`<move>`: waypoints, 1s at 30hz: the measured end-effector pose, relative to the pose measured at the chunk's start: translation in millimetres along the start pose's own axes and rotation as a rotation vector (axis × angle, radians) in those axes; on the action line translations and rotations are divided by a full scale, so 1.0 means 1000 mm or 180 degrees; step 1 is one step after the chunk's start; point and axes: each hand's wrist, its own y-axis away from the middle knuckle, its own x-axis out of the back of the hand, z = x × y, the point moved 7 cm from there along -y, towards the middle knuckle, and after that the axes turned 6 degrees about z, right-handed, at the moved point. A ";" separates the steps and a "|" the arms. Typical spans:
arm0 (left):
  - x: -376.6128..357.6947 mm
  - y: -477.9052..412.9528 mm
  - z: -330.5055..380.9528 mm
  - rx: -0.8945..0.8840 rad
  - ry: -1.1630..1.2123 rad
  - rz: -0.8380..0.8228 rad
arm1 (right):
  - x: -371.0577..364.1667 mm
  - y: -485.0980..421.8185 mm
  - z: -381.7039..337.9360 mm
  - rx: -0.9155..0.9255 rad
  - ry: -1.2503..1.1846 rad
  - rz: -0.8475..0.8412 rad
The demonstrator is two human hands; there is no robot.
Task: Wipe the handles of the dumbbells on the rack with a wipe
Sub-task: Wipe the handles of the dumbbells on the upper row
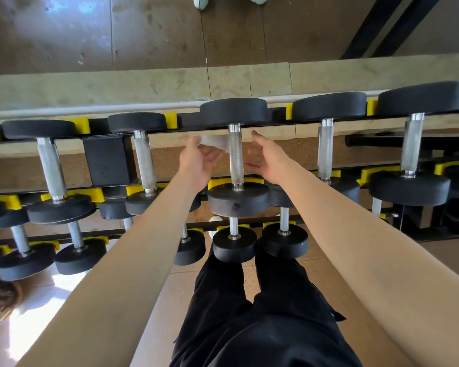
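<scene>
- On the top row of the rack (106, 160), in the middle of the view, lies the dumbbell (236, 200) being worked on. Its metal handle (235, 157) runs between two black ends.
- The left hand (198, 162) pinches the white wipe (214, 143) at the fingertips. The wipe stretches across to the upper part of the handle and seems to touch its left side.
- The right hand (266, 158) holds nothing. Its fingers are straight and loose, just beside the handle on the right and apparently not touching it.
- To do this step well, the person likely needs to wrap the wipe round the handle rather than dab one side, so the far side gets cleaned too.
- The handle looks rough and ridged, so firm pressure and a twisting stroke along its whole length probably serve best.
- The free right hand could catch the loose edge of the wipe behind the handle. It could also steady the near end so the dumbbell does not roll in its yellow cradle (252, 181).
- The thin wipe may snag on the rough metal, and folding it into a pad would likely help.
- The next handle (325, 149) to the right is close by, so a short reach should be enough to get to it.
</scene>
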 end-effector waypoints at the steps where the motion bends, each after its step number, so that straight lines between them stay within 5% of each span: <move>1: -0.011 0.001 -0.005 0.0087 0.0034 -0.0096 | -0.004 0.000 0.002 -0.0103 -0.0106 -0.0126; 4: -0.032 0.002 -0.013 0.0296 0.0094 -0.0285 | -0.018 0.003 0.005 -0.0203 -0.0381 -0.0437; 11: -0.012 -0.006 0.001 0.0065 0.0323 -0.0124 | -0.031 0.006 -0.010 -0.0025 -0.0948 -0.0218; 18: -0.035 0.000 -0.004 -0.0430 -0.0435 -0.0162 | 0.008 0.009 -0.012 -0.0026 -0.1811 0.0039; 25: 0.015 -0.002 0.011 -0.0709 -0.0288 0.0249 | -0.029 0.014 -0.004 0.0322 -0.0514 -0.0055; 30: -0.009 -0.003 -0.001 -0.0705 -0.0947 -0.0152 | 0.011 0.014 -0.003 -0.0015 -0.1492 0.0267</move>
